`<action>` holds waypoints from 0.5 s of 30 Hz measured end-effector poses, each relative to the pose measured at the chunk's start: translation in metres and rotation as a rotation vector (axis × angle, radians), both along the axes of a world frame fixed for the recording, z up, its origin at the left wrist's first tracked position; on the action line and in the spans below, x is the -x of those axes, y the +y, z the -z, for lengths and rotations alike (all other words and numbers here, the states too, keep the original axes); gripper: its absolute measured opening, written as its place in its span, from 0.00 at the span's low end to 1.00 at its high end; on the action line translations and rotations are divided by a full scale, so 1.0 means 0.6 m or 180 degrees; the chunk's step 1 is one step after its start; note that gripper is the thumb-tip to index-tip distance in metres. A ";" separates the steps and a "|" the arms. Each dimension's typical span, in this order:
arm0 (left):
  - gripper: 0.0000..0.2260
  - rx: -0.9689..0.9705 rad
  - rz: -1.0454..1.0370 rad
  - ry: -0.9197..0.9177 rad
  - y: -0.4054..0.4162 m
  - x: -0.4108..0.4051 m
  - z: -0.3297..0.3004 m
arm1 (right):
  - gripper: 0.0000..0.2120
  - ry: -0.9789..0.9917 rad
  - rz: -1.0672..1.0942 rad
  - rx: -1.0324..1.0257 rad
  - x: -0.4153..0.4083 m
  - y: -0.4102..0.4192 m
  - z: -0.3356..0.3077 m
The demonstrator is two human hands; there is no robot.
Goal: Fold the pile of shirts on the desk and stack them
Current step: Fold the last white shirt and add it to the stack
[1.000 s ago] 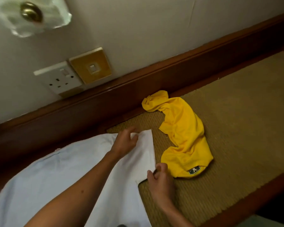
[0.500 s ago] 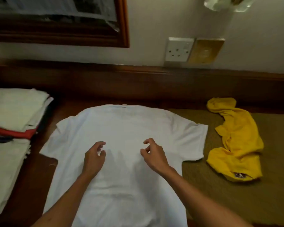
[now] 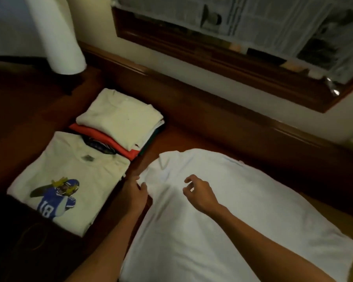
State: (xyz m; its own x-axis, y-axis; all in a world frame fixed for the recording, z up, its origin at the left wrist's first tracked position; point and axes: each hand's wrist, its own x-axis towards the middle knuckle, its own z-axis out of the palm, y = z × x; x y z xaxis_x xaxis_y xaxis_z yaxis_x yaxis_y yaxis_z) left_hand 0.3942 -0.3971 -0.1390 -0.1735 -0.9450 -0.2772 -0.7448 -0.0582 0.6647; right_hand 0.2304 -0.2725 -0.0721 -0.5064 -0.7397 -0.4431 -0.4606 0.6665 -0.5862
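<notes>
The left hand point(image 3: 136, 193) pinches the white shirt's point(image 3: 222, 210) left edge; the right hand point(image 3: 200, 193), nearer its middle, hovers loosely spread.

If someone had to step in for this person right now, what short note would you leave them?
Left hand: at the left edge of the white shirt, by its sleeve; whether it grips the cloth is unclear.
Right hand: above the shirt's chest, fingers loosely curled, holding nothing.
White shirt: spread flat on the desk, unfolded.
Done: two stacks at left, a printed football shirt on top of the near one, a cream shirt on top of the far one.
Left: fold the white shirt, add it to a stack.
</notes>
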 end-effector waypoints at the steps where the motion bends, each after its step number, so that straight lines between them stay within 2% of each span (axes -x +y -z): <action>1: 0.19 -0.0034 0.0070 -0.0098 -0.010 0.007 0.006 | 0.15 0.0068 -0.0116 -0.0073 0.010 -0.030 0.004; 5: 0.30 0.0029 0.0299 -0.0713 -0.031 0.024 0.023 | 0.17 0.0854 -0.0747 -0.0289 0.055 -0.154 0.030; 7: 0.27 0.0177 0.0317 -0.0760 -0.041 0.025 0.038 | 0.21 0.1134 -0.1023 -0.0454 0.072 -0.216 0.045; 9: 0.19 0.0064 0.0347 -0.0697 -0.049 0.025 0.045 | 0.24 0.1278 -0.1434 -0.0878 0.082 -0.267 0.057; 11: 0.11 -0.0024 0.0378 -0.0470 -0.054 0.019 0.049 | 0.23 0.1510 -0.1890 -0.1387 0.085 -0.300 0.066; 13: 0.05 -0.0134 0.0305 0.0046 -0.056 0.010 0.044 | 0.18 0.1477 -0.2175 -0.1584 0.089 -0.325 0.073; 15: 0.11 -0.0410 0.0273 0.0597 -0.059 0.003 0.037 | 0.14 0.0845 -0.2045 -0.1473 0.101 -0.347 0.070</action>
State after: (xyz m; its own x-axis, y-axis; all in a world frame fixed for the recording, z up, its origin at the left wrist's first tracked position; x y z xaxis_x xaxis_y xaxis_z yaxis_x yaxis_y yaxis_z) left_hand 0.3924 -0.4324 -0.1613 -0.3113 -0.8836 -0.3497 -0.6150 -0.0933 0.7830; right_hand 0.1700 -0.4805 -0.1140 -0.1785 -0.6928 -0.6987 -0.9175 0.3737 -0.1361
